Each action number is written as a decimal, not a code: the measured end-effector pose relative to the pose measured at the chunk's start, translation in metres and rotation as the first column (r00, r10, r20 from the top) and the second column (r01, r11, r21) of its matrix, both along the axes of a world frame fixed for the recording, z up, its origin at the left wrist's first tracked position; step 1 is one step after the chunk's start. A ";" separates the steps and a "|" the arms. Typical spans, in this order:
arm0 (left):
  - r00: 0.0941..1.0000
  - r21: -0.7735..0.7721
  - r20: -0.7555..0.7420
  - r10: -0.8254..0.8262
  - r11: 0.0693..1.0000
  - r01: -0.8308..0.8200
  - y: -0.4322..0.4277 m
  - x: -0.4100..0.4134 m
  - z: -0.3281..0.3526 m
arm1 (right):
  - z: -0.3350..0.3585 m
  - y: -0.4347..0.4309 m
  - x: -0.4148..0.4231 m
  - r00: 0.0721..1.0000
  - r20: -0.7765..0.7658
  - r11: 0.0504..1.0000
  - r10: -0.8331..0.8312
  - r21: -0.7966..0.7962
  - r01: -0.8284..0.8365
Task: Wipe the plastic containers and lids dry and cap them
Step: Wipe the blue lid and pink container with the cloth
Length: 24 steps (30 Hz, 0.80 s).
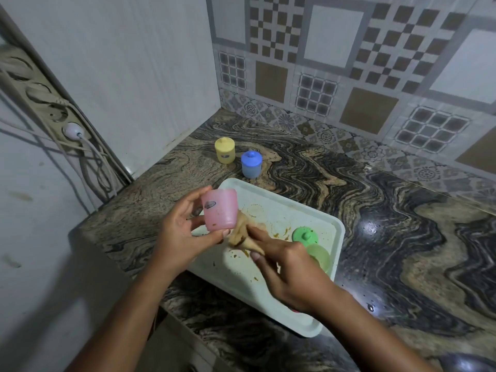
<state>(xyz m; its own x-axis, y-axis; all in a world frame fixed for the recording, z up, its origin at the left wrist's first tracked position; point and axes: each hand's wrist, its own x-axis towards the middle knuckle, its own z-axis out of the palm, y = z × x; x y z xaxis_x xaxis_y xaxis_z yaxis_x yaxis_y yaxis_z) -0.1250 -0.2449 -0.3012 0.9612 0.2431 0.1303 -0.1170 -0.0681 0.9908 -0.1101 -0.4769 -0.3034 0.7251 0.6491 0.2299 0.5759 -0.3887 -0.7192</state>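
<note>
The fingers of my left hand (185, 229) curl round the pink container (220, 209) above the left edge of the tray (279, 200); those of my right hand (287, 267) pinch a tan cloth (241, 234) against it.

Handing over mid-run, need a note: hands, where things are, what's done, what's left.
Left hand holds pink cup, uncapped. Right hand pinches cloth against it, above tray.
Done: yellow cup and blue cup capped, upright on counter behind tray.
Left: finish pink cup and cap it; wipe and cap green cup, now by green lid in tray. Pink lid not clearly visible.
</note>
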 end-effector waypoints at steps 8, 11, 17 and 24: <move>0.992 0.098 -0.118 -0.048 0.993 0.060 -0.011 -0.006 0.006 | 0.032 0.000 0.026 0.856 -0.438 0.823 -0.276 0.352 0.445; 0.983 0.103 -0.144 -0.112 0.987 0.127 -0.022 -0.007 0.005 | 0.041 0.013 0.026 0.933 -0.258 0.901 -0.249 0.292 0.321; 0.990 0.214 -0.120 -0.080 0.971 0.104 -0.028 -0.008 0.009 | 0.024 0.016 0.026 0.993 -0.001 0.982 -0.120 0.145 0.119; 0.988 0.312 -0.152 0.022 0.950 0.027 -0.028 -0.007 0.018 | 0.004 0.003 0.012 0.997 0.065 0.990 -0.050 0.133 0.041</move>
<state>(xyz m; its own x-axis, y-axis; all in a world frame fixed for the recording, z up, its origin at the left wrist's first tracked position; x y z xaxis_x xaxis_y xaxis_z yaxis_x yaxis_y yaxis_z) -0.1319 -0.2726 -0.2827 0.9761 0.2111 0.0518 0.0323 -0.3766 0.9258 -0.0981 -0.4743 -0.2995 0.7329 0.5769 0.3606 0.6089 -0.3200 -0.7258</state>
